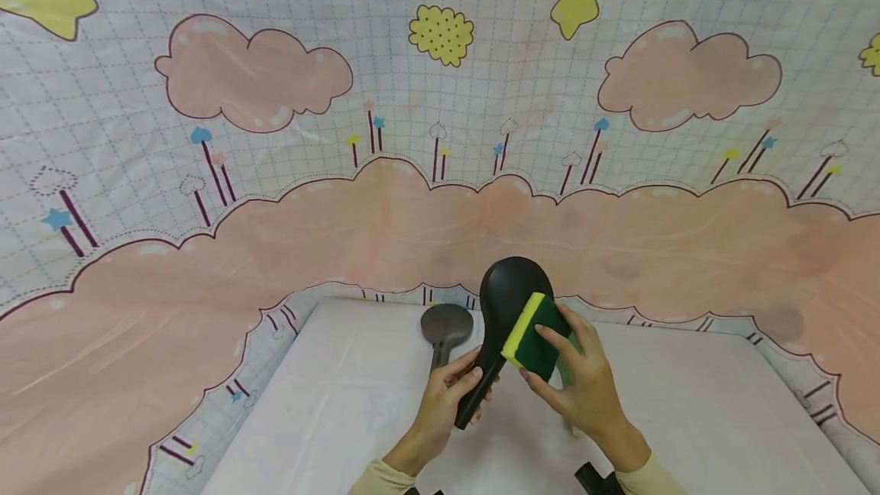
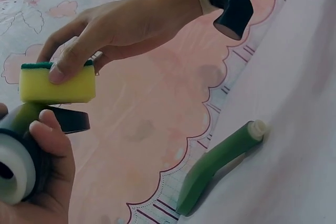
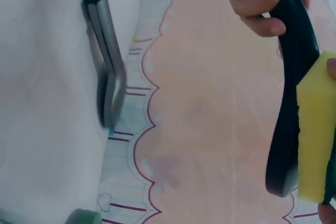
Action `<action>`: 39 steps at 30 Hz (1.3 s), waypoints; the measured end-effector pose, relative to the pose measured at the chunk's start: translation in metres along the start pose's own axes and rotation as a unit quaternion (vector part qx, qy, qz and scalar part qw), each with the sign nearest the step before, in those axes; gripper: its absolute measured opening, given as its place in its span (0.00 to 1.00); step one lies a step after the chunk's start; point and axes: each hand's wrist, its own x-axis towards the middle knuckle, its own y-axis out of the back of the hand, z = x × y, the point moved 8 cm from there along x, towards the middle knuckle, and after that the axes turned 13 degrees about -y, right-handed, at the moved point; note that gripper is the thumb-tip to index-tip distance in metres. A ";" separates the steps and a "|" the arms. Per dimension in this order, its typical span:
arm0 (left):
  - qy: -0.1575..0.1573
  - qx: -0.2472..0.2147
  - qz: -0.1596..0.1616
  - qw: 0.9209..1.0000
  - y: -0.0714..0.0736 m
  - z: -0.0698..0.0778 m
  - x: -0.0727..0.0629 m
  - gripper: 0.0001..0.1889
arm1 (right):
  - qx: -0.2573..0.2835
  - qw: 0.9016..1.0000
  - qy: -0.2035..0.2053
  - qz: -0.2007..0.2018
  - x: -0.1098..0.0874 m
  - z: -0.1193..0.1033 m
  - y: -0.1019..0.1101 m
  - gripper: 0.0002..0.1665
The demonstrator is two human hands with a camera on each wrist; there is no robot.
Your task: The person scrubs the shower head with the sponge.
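Over the table, my left hand [image 1: 440,403] grips the handle of a black hand-held shower head [image 1: 512,285], tilted with its round head up and away. My right hand [image 1: 591,384] holds a sponge [image 1: 543,338] by its edges, thumb and fingers spread around it. The sponge's yellow side faces the shower head, and the dark green scouring side faces my right palm. In the right wrist view, the yellow foam [image 3: 315,129] lies right along the black head and neck [image 3: 286,145]. The left wrist view shows the pale ring [image 2: 21,169] at the handle's end, close to the camera.
A grey shower head [image 1: 447,325] lies on the white table [image 1: 330,403], left of the black one. Lying to the right, mostly hidden behind my right hand, is a green shower head [image 2: 218,163]. A cloud-patterned cloth [image 1: 385,235] hangs behind the table.
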 end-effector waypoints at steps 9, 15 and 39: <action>-0.010 -0.004 -0.025 1.000 -0.002 -0.002 0.000 0.27 | -0.009 1.000 -0.002 -0.013 0.000 0.000 -0.004 0.36; -0.023 0.011 -0.026 0.999 -0.001 -0.001 0.001 0.28 | -0.005 1.000 0.023 -0.002 -0.002 -0.008 -0.004 0.35; -0.060 0.124 -0.038 0.990 -0.002 0.006 0.000 0.28 | -0.018 0.997 0.077 0.021 0.007 -0.018 0.001 0.32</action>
